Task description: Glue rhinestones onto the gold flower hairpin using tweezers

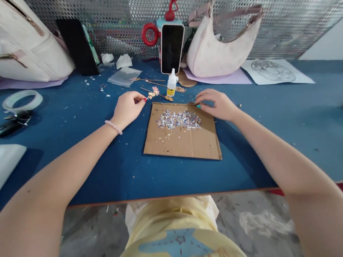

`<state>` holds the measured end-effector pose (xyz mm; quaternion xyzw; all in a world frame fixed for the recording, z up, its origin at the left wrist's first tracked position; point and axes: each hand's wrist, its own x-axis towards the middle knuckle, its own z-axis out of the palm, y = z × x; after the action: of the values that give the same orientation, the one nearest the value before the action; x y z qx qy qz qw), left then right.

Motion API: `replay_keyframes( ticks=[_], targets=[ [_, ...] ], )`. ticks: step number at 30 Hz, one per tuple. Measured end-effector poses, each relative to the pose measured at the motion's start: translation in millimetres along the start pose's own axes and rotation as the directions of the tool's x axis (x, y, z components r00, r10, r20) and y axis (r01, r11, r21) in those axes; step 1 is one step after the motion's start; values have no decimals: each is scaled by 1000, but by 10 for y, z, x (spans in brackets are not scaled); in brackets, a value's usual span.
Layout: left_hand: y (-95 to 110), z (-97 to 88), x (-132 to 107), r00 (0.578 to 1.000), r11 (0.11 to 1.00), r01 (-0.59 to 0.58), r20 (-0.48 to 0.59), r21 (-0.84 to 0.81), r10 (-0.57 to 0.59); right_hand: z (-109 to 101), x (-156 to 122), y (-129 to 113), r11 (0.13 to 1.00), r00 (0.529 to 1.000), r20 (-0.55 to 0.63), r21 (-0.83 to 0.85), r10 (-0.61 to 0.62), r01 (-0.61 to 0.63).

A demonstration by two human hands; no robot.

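Gold ornament (150, 96) in left hand (127, 109)

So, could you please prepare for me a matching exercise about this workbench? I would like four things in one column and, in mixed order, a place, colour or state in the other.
Column one
1. Small bottle
2. Cardboard sheet
3. Left hand
4. Handbag

Column two
A. Lies beneath the scattered glittering pieces
B. Stands to the right of the upright phone with a pale frame
C. Pinches a thin gold ornament
D. White, with a yellow label

Right pairs: 1-D, 2-A, 3-C, 4-B
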<state>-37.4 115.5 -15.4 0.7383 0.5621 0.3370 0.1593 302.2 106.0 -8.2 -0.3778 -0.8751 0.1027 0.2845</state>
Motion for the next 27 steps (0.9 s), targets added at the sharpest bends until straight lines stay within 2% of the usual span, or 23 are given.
replay_keyframes(
  ticks=[3,5,7,12,15,19,23,25,27],
  targets=[
    [34,-49,1,999,996,32,25,-84,-30,53,131,-39,998,987,-147,37,65,-60],
    [66,-80,-26,997,987,72,46,-145,-66,110,299,-27,984,970,-175,72,171,-160],
    [108,-106,-84,991,971,127,70,-202,-115,184,512,15,968,964,-118,101,240,-228],
    [257,-167,-315,975,924,209,137,-320,-173,429,988,109,960,972,10,151,237,-235],
    [363,-217,-458,971,902,218,175,-374,-162,542,1097,63,949,963,-9,173,270,-264],
    [477,-292,-606,957,861,262,236,-436,-171,499,1005,-137,943,970,-33,242,243,-228],
    [559,-322,-716,937,842,296,310,-450,-164,225,678,-417,876,964,-99,447,247,-179],
    [614,-308,-782,914,788,342,375,-512,-153,81,453,-563,886,961,-166,446,223,-129],
    [691,-281,-861,885,694,403,449,-596,-128,-22,219,-714,912,952,-260,409,160,-41]
  ],
)
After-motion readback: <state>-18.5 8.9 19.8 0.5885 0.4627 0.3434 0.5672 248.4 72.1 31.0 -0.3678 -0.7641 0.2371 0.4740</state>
